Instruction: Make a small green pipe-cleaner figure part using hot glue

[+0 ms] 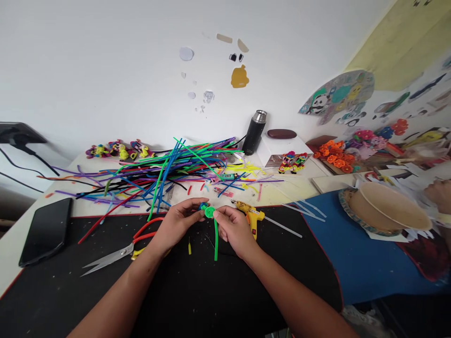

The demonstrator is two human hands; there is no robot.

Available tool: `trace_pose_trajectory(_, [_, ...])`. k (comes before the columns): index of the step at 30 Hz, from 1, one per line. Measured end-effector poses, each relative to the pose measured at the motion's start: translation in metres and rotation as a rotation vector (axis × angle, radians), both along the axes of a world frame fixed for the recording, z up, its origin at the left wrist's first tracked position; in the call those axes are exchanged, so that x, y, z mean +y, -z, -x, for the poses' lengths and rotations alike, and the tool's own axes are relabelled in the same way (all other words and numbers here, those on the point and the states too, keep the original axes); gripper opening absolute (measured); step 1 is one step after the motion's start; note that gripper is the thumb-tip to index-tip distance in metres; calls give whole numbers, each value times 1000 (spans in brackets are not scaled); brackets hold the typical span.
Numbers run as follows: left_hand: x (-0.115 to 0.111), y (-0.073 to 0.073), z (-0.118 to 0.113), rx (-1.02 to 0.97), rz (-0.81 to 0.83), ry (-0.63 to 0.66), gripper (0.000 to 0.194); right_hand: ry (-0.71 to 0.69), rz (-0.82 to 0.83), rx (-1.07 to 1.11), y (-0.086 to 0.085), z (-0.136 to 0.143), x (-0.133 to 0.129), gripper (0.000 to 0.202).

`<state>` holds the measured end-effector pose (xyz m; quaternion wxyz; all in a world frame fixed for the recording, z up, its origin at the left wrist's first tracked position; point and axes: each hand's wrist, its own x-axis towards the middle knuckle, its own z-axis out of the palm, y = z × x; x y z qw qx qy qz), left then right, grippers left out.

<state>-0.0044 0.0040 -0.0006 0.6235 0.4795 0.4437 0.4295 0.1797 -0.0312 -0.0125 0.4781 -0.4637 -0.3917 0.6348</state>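
Observation:
Above the black mat (218, 300), both hands meet at a small piece of bright green pipe cleaner (209, 212), wound into a flat coil. My right hand (232, 227) pinches the coil's right side, and its straight green tail hangs down below the fingers. Pinched in my left hand (183, 218) is a small blue and green pipe cleaner figure (203, 206), touching the coil's left edge; the fingers partly hide it. Large scissors (116, 256) with red-orange handles lie by my left wrist. A yellow glue gun (254, 218) rests just beyond my right hand.
A heap of coloured pipe cleaners (176, 162) spreads behind the mat. Finished little figures (121, 149) stand at the back left. A phone (45, 230) lies left, a black flask (255, 132) stands at the back, and a bowl (394, 206) sits right. Glue sticks (306, 211) lie nearby.

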Motion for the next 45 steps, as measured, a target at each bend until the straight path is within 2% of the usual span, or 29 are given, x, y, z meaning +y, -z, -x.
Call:
trace_pose_trajectory(8, [-1,-3,0,23,-15,14,37,15,-1,5,-3,1,5,35])
trace_pose_trajectory(16, [-1,0,0,60,-74,37,34,9,-1,5,-1,4,8,35])
trace_pose_trajectory(18, [0,3,2,76,-62,-4,36,11,-5,6,-1,3,9,35])
trace_pose_trajectory(22, [6,10,8,12,-38,-192,42,-15,-10,-48,-6,-2,11,34])
trace_pose_trajectory(25, [9,12,11,-57,-46,-246,45,-92,-25,-195,-11,-9,14,29])
trace_pose_trajectory(29, [10,10,10,-87,-31,-252,49,-184,-148,-537,-14,-12,19,19])
trace_pose_trajectory(33, [10,9,9,-93,-19,-253,51,-260,-272,-864,-18,-5,26,15])
trace_pose_trajectory(38, [13,16,11,-51,-19,-240,53,-385,-319,-1240,-25,3,34,14])
trace_pose_trajectory(42, [15,18,12,-23,-32,-227,53,-439,-325,-1356,-29,3,36,20])
trace_pose_trajectory(45, [14,17,12,-13,-26,-229,55,-377,-335,-1345,-36,-5,31,21])
